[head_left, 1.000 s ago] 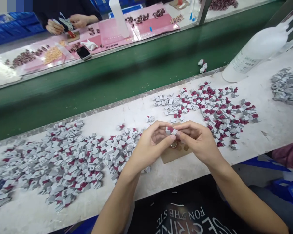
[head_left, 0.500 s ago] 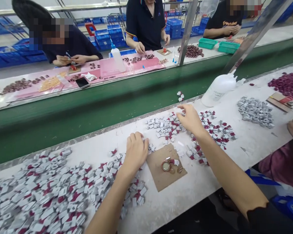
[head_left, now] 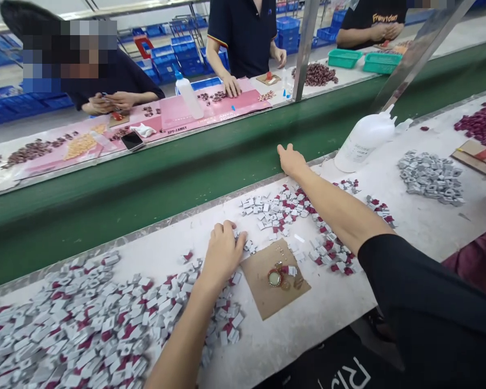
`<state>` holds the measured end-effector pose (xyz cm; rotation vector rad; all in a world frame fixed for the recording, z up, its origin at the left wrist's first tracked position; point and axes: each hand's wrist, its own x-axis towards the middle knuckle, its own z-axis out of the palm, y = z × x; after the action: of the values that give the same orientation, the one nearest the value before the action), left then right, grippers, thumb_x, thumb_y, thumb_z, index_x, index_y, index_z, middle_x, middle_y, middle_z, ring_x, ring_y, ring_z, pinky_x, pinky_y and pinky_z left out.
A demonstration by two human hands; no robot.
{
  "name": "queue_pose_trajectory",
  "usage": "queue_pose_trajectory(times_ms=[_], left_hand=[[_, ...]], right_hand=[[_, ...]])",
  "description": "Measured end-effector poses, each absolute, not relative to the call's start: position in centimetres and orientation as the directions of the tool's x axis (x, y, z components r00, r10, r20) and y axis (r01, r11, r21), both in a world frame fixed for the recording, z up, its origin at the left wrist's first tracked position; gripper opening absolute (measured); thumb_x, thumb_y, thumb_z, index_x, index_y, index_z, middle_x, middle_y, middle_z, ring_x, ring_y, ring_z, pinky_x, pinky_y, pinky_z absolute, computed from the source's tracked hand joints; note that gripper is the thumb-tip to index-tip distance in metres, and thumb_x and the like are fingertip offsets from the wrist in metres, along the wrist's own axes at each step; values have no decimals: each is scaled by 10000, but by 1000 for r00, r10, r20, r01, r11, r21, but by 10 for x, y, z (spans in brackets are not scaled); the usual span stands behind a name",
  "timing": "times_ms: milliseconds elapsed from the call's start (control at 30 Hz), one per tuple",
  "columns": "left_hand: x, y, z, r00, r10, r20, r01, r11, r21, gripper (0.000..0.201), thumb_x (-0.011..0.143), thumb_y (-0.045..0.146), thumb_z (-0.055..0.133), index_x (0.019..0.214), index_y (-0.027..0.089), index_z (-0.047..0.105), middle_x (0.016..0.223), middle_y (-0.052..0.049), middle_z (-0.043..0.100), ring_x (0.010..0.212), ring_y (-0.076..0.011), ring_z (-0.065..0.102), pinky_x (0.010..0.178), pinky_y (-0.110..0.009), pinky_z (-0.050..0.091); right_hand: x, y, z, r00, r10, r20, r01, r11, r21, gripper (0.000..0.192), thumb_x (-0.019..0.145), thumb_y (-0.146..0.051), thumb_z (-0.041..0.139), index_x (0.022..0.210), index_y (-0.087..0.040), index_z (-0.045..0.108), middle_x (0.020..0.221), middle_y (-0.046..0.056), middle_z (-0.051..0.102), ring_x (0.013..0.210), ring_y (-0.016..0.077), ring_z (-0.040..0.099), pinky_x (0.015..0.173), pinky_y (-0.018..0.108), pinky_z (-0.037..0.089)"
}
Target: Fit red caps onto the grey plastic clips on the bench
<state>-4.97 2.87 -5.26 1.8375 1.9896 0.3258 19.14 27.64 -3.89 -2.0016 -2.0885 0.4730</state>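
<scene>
Bright even overhead light – soft faint shadows, wide-angle bowing at edges, sharp focus.

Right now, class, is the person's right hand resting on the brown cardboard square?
No: the right hand reaches out to the table's far edge by the green belt, well away from the cardboard square.

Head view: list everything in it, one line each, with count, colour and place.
small parts: large pile, grey and dark red, bench left
second pile: many, grey and red, bench centre
grey pile: many, grey, bench right
cardboard square: one, brown, bench front
squeeze bottle: one, white, lying by belt
conveyor belt: one, green, beyond bench
co-workers: three, dark shirts, far side
left hand: on small parts
right hand: at belt edge
</scene>
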Motion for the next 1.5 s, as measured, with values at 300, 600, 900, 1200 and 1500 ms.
queue_pose_trajectory(times_ms=[300,600,900,1200,1500], left_hand=[[-46,27,-54,-54,987,-152,880,119,460,423,1102,448,495,1348,136,639,1309,-240,614,1261,-473,643,1159,-626,512],[-49,21,-47,-49,979,-196,832,149,535,497,1104,474,496,1454,141,610,1396,-234,593,1375,-466,614,1247,-639,463],[-54,12,-39,-54,976,-212,836,160,525,300,1112,342,541,1367,207,623,1362,-172,612,1352,-396,662,1161,-536,545],[-53,13,-36,-54,976,-209,840,158,519,229,1082,261,636,1303,202,637,1331,-176,615,1323,-413,679,1083,-527,582],[-60,21,-39,2,980,-200,800,118,588,134,1039,193,677,1161,223,632,1196,-96,601,938,-276,722,1030,-458,606]], right_hand=[[247,176,-9,-161,987,-23,899,137,-417,309,1151,-240,414,1367,-217,634,1245,183,747,1075,355,706,1004,494,549],[306,48,-34,121,991,62,935,-93,-341,338,1120,-394,475,1311,-238,706,1208,197,691,897,373,702,762,471,542],[301,47,-50,135,983,123,947,-91,-309,361,1119,-330,451,1318,-212,729,1184,179,691,914,351,715,742,422,512],[291,51,-41,169,978,122,937,-121,-329,386,1126,-356,436,1312,-218,745,1242,182,727,887,342,712,653,394,453],[285,49,-40,200,975,94,932,-160,-324,463,1119,-406,505,1448,-228,779,1269,197,692,1027,391,748,753,442,553]])
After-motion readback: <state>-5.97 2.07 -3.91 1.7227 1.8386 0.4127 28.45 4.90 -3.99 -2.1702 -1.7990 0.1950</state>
